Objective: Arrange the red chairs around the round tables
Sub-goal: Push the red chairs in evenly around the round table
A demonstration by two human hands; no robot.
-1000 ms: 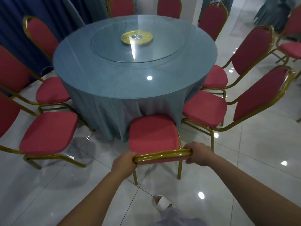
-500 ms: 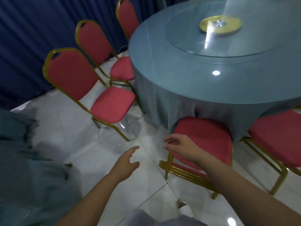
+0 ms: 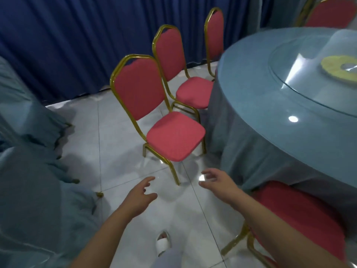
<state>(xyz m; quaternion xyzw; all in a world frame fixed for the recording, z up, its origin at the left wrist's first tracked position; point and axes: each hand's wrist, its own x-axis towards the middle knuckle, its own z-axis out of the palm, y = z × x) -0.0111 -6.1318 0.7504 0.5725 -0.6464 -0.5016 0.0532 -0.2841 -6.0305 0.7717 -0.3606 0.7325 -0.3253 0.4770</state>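
Floor [image 3: 116,151] open in a wide strip between chair row and draped teal cloth [image 3: 29,190] at left. Left grip [image 3: 142,196] and right grip [image 3: 218,185] hover over tiles, fingers loosely spread, nothing held. Nearest red chair [image 3: 174,138] just ahead of both, untouched, seat corner just beside round table [image 3: 270,93] skirt. Second chair [image 3: 193,91] behind it, seat against skirt. Third chair [image 3: 215,35] further round rim. Fourth chair [image 3: 301,215] below right forearm, seat partly under table edge. Blue curtain [image 3: 77,35] close behind chair backs.
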